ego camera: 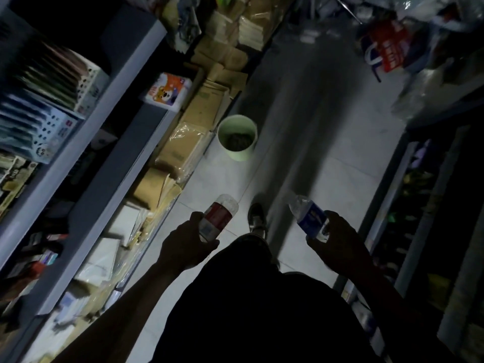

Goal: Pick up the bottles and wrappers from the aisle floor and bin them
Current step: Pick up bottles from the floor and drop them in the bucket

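Clear plastic, with a red label around its middle, makes up the bottle (218, 218) that is clasped in the left hand (184, 248), whose fingers are wrapped around its lower part. A second clear bottle with a blue label (310, 217) is gripped by the right hand (337, 243) in the same way. Both are held above the pale tiled aisle floor (327, 163), well short of the bin. That pale green bin (237, 137) is seen standing on the floor ahead, beside stacked cardboard boxes (183, 142) at the foot of the left shelving (86, 142). Dark contents are visible inside it. One shoe (256, 217) is seen between the bottles.
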`<state>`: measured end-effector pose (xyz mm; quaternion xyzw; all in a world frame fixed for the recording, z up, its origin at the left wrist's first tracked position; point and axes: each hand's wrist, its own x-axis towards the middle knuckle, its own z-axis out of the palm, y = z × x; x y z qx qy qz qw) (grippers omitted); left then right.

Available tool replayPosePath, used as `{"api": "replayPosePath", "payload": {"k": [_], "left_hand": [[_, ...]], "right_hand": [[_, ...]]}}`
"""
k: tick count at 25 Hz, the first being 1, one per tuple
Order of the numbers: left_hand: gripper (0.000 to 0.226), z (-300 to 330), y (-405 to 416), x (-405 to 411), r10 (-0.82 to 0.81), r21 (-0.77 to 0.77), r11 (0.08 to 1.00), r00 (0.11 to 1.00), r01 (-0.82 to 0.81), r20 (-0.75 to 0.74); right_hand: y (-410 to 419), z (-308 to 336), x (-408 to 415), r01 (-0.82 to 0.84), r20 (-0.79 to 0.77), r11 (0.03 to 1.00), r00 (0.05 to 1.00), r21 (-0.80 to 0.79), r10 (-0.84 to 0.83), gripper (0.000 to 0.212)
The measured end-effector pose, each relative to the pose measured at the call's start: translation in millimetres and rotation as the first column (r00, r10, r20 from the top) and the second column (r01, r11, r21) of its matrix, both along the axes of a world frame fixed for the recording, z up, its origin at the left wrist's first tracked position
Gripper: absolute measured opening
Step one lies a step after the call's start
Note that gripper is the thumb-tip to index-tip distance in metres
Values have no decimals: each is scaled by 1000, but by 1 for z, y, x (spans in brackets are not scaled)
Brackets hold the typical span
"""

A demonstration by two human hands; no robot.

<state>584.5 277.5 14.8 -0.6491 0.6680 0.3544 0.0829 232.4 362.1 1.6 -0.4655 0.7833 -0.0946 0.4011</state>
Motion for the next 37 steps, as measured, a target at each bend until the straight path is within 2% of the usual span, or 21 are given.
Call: {"api": "replayPosePath", "payload": {"k": [2, 6, 12, 16, 19, 24, 29, 32, 35, 37], "left_hand": [[73, -1, -44, -20, -16, 3, 1000, 1000, 16, -24], [78, 2, -121, -65, -151, -27, 988, 988, 151, -15], [72, 8, -217, -143, -252, -73, 965, 968, 251, -9], [77, 4, -268, -190, -239, -45, 970, 971, 239, 7], [75, 5, -290, -211, -123, -22, 992, 992, 123, 17], [65, 5, -300, -219, 162, 56, 986, 986, -160, -38], [78, -4, -301, -200, 381, 146, 919, 920, -365, -97], [80, -27, -314, -180, 528, 199, 842, 841, -501, -116], [71, -61, -335, -167, 733, 345, 667, 664, -660, -147], [63, -89, -347, -161, 820, 456, 547, 560, -702, -120]], "right_hand": [[-26, 2, -12, 29, -2, 999, 1000, 28, -29, 74], [-57, 6, -37, 120, -8, 991, 993, 54, -119, 68], [-98, 11, -94, 270, -5, 957, 963, 105, -271, 65], [-156, 1, -150, 231, 51, 959, 969, 164, -242, 60], [-212, -11, -187, 156, 46, 978, 985, 137, -164, 92], [-320, 4, -196, -84, 27, 992, 996, 93, 82, 65], [-407, -3, -166, -217, 86, 952, 975, 215, 202, 81], [-450, -20, -132, -241, 102, 917, 970, 318, 219, 76], [-482, -52, -97, -170, 125, 851, 984, 497, 123, 64], [-500, -77, -72, -127, 173, 845, 984, 519, 42, 48]]}}
